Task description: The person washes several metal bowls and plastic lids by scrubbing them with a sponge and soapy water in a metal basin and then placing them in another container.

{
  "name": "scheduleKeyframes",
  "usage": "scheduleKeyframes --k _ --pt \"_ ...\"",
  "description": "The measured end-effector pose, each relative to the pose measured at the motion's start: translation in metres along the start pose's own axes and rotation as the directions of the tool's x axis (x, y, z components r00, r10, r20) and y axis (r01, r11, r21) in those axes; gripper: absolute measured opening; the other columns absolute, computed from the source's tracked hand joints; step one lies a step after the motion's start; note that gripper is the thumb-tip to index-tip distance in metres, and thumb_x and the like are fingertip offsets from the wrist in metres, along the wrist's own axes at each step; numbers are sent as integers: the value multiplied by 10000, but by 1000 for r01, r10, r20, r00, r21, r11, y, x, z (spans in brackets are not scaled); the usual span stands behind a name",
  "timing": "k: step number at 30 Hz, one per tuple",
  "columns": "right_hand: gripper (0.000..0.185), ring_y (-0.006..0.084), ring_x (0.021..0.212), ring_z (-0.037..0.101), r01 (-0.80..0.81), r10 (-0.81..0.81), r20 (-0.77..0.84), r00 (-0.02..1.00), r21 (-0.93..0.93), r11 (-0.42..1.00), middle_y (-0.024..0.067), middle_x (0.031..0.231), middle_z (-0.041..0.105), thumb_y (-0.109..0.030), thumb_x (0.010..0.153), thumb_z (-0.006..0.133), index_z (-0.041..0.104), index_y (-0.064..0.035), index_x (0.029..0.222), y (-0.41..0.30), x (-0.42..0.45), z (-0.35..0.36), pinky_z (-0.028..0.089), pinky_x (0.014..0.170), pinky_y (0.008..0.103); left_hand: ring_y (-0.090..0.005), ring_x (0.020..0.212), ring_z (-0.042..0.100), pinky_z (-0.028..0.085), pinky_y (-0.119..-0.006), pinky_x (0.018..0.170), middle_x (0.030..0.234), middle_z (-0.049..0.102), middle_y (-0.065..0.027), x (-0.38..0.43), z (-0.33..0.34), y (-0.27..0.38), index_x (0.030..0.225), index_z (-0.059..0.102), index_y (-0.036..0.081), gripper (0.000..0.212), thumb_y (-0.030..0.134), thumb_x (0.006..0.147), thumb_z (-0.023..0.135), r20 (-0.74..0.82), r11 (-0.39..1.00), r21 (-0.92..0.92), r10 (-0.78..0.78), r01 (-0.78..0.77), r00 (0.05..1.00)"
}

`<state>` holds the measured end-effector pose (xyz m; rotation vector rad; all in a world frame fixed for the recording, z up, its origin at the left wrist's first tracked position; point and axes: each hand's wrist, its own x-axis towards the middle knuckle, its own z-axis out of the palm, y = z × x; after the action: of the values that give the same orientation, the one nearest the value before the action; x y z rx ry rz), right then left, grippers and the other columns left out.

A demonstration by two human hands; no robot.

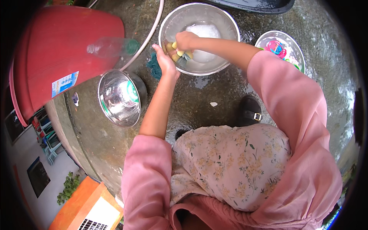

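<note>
A large metal basin (224, 59) stands on the wet concrete before me, with a white item (204, 31) lying in it. My left hand (167, 63) is at the basin's lower left rim, its thumb apart and its palm turned towards the basin; some of its fingers are hidden. Inside the basin, my right hand (185, 40) is bent into a fist over a bundle of yellow and grey cloth or sponge (181, 54). Whether its fingers grip the bundle is not clear. Dark teal netting (155, 66) lies on the ground just left of my left hand.
A big red plastic drum (72, 37) and a clear plastic bottle (110, 47) are at the left, near a pale hose (152, 30). A shiny metal bowl (119, 99) sits nearer. At the right is a smaller basin (300, 56) with colourful strings; a black tub (258, 8) is beyond.
</note>
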<state>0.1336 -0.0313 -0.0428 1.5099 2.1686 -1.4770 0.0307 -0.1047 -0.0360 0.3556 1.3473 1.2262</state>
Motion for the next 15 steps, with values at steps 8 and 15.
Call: scheduleKeyframes --k 8,15 --pt "264 233 853 615 -51 10 -163 987 -250 967 108 897 637 -224 692 668 648 -53 892 -4 -6 1 496 704 337 -205 824 547 446 -343 764 977 543 -112 1 1 -1 1114 447 30 606 546 878 234 40 999 10 51 -52 998" --pt "305 241 812 623 19 -33 -80 996 -176 984 145 860 636 -256 667 697 650 -27 863 -8 -11 -1 498 682 347 -267 933 543 435 -398 822 1024 543 -156 7 -4 -6 1147 426 21 695 605 846 201 -29 996 85 24 -21 999"
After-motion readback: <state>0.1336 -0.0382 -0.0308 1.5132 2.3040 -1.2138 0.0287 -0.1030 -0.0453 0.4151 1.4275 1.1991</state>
